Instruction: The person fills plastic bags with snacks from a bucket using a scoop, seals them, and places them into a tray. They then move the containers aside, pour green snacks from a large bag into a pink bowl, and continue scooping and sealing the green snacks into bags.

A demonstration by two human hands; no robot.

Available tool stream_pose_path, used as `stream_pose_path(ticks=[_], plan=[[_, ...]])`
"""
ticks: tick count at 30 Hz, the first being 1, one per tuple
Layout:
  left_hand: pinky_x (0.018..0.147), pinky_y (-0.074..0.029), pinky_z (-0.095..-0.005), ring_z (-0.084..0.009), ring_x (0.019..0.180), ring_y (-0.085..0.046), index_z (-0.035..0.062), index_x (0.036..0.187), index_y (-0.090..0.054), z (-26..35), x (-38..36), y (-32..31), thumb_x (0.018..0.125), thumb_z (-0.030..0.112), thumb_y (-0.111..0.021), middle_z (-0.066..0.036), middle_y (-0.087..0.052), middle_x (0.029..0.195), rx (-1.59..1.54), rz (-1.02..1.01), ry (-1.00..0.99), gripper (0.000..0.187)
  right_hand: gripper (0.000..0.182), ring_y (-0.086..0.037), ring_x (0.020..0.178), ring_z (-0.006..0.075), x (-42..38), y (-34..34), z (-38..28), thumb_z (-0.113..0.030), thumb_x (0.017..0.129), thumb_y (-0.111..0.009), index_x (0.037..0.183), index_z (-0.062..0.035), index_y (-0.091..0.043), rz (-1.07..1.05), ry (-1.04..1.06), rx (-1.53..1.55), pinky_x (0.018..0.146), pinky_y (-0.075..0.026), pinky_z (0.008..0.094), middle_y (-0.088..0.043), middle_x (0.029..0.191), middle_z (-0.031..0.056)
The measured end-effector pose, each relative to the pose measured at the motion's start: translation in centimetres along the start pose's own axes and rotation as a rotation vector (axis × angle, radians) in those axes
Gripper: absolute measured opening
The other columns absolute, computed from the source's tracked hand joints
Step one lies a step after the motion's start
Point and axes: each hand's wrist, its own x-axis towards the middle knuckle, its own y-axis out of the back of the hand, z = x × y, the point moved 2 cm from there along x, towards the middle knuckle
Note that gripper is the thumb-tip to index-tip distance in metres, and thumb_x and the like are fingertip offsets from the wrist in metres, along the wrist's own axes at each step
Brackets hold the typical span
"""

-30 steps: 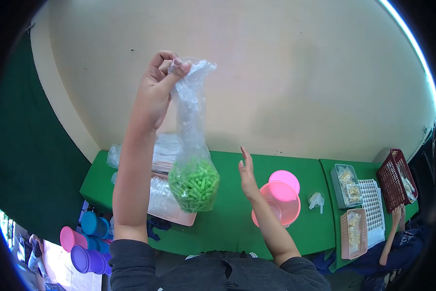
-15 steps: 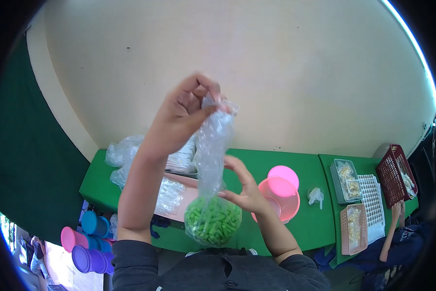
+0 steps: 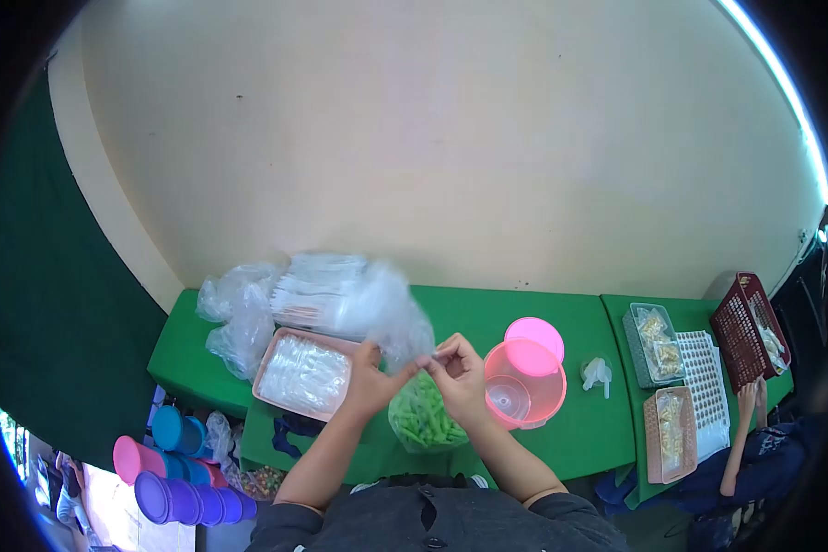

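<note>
A clear plastic bag of green pieces [image 3: 423, 419] hangs in front of my body, over the near edge of the green table. My left hand [image 3: 375, 379] is closed on the bag's neck, with thumb and fingers pinched together. Right beside it, my right hand [image 3: 460, 375] pinches the same neck from the other side. Above my fingers the loose top of the bag [image 3: 400, 317] flops to the left, blurred by motion. What the green pieces are I cannot make out for certain.
Left of my hands lies a pink tray [image 3: 268, 379] of flat plastic packets, with white packets [image 3: 317, 290] behind. A pink bucket [image 3: 550, 405] and pink lid [image 3: 555, 333] stand right. Farther right are baskets [image 3: 658, 368] and another person's hands [image 3: 752, 397]. Purple tubs [image 3: 165, 498] sit lower left.
My left hand has come down from high above the bag to its neck, beside my right hand. The bag's upright, stretched top has folded over to the left.
</note>
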Motion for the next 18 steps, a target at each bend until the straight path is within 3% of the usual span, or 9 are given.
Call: stream_pose_path(ticks=[1, 2, 3, 5, 8, 11, 13, 17, 18], plan=[[0.098, -0.039, -0.0355, -0.0218, 0.119, -0.047, 0.0019, 0.137, -0.038, -0.1, -0.8, 0.2, 0.078, 0.051, -0.069, -0.015, -0.05, 0.128, 0.203, 0.046, 0.214, 0.083, 0.015, -0.049, 0.077, 0.0071, -0.4, 0.3, 0.1, 0.002, 0.085, -0.064, 0.082, -0.0006, -0.05, -0.069, -0.011, -0.066, 0.073, -0.042, 0.022, -0.048, 0.082, 0.001], [0.097, -0.041, -0.0351, -0.023, 0.115, -0.051, 0.0009, 0.123, -0.054, 0.1, -0.9, 1.0, 0.086, 0.029, -0.067, -0.014, -0.056, 0.122, 0.329, 0.028, 0.248, 0.049, 0.015, -0.049, 0.077, 0.0071, -0.6, 0.9, 0.0, 0.002, 0.085, -0.064, 0.082, -0.0006, -0.05, -0.07, -0.02, -0.067, 0.073, -0.042, 0.022, -0.048, 0.082, 0.001], [0.097, -0.041, -0.0351, -0.023, 0.115, -0.051, 0.0009, 0.123, -0.054, -0.4, -1.0, 1.6, 0.086, 0.029, -0.067, -0.014, -0.056, 0.122, 0.327, 0.032, 0.247, 0.049, 0.015, -0.051, 0.076, 0.0074, -0.5, 1.8, -0.3, 0.002, 0.084, -0.065, 0.081, -0.0009, -0.051, -0.069, -0.036, -0.025, 0.071, -0.043, 0.0219, -0.05, 0.081, 0.0013], [0.085, -0.048, -0.0309, -0.0184, 0.101, -0.058, -0.006, 0.1, -0.064, -2.9, -1.8, 2.8, 0.077, 0.008, -0.072, -0.013, -0.065, 0.1, -0.496, 0.245, 0.083, 0.028, 0.015, -0.052, 0.074, 0.0076, -0.6, 2.8, -0.7, 0.003, 0.083, -0.066, 0.08, -0.0011, -0.052, -0.071, -0.049, 0.017, 0.069, -0.043, 0.0219, -0.051, 0.08, 0.0016], [0.077, -0.048, -0.0266, -0.015, 0.092, -0.058, 0.0007, 0.105, -0.058, -2.7, -2.0, 3.0, 0.073, 0.008, -0.075, -0.008, -0.062, 0.098, -0.157, 0.214, -0.061, 0.037, 0.013, -0.053, 0.078, 0.01, -1.5, 3.3, -0.4, 0.003, 0.081, -0.066, 0.084, -0.0011, -0.054, -0.055, -0.22, 0.043, 0.073, -0.045, 0.0237, -0.052, 0.081, 0.0028], [0.075, -0.047, -0.0268, -0.0133, 0.086, -0.057, 0.0063, 0.105, -0.048, 1.2, -1.7, 3.1, 0.067, 0.006, -0.081, -0.003, -0.056, 0.093, 0.144, 0.151, -0.017, 0.051, 0.019, -0.054, 0.086, 0.0124, -0.8, 1.8, -2.7, -0.001, 0.083, -0.067, 0.098, -0.0006, -0.056, -0.075, -0.122, 0.047, 0.079, -0.045, 0.0283, -0.055, 0.09, 0.0044], [0.075, -0.046, -0.0281, -0.0132, 0.087, -0.056, 0.0082, 0.104, -0.049, 3.1, -1.6, 2.6, 0.066, 0.005, -0.082, -0.003, -0.055, 0.091, 0.218, -0.016, -0.222, 0.051, 0.029, -0.053, 0.091, 0.0135, 0.0, 0.7, -5.0, -0.004, 0.082, -0.068, 0.107, -0.001, -0.053, -0.199, -0.071, -0.145, 0.083, -0.044, 0.0297, -0.055, 0.099, 0.0053], [0.082, -0.046, -0.0317, -0.0156, 0.095, -0.055, 0.0024, 0.109, -0.055, -0.5, -2.2, 5.4, 0.082, 0.022, -0.071, -0.006, -0.059, 0.103, 0.177, -0.016, -0.165, 0.037, 0.043, -0.052, 0.1, 0.0153, 1.5, 1.5, -3.4, -0.009, 0.081, -0.071, 0.118, -0.0012, -0.05, -0.6, 0.231, -0.655, 0.088, -0.043, 0.0318, -0.054, 0.116, 0.0078], [0.086, -0.044, -0.0352, -0.019, 0.099, -0.056, -0.0012, 0.109, -0.057, 0.4, -2.3, 5.3, 0.087, 0.028, -0.065, -0.008, -0.061, 0.105, 0.031, 0.029, -0.005, 0.037, 0.043, -0.052, 0.1, 0.0153, 1.5, 0.8, -3.7, -0.009, 0.081, -0.071, 0.118, -0.0012, -0.05, -0.603, 0.233, -0.653, 0.088, -0.043, 0.0318, -0.054, 0.116, 0.0078]])
